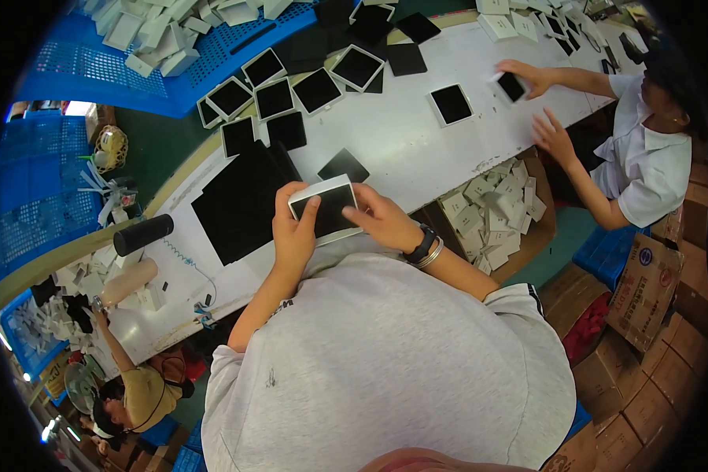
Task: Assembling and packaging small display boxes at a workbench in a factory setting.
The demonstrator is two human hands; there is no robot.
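Observation:
Both my hands hold one small white box [328,208] with a black pad inside, just above the near edge of the white table [417,134]. My left hand [293,228] grips its left side, thumb on the black pad. My right hand [379,218] presses on its right side; a dark watch and a bracelet sit on that wrist. A stack of large black sheets [240,200] lies just left of the box, and a loose black square [344,165] lies behind it.
Several filled white boxes [275,96] line the far table edge. A blue crate [157,47] holds empty white boxes. A person in white [645,157] works at right, holding a box. A cardboard carton of white boxes [495,208] stands at right. A black cylinder [143,234] lies at left.

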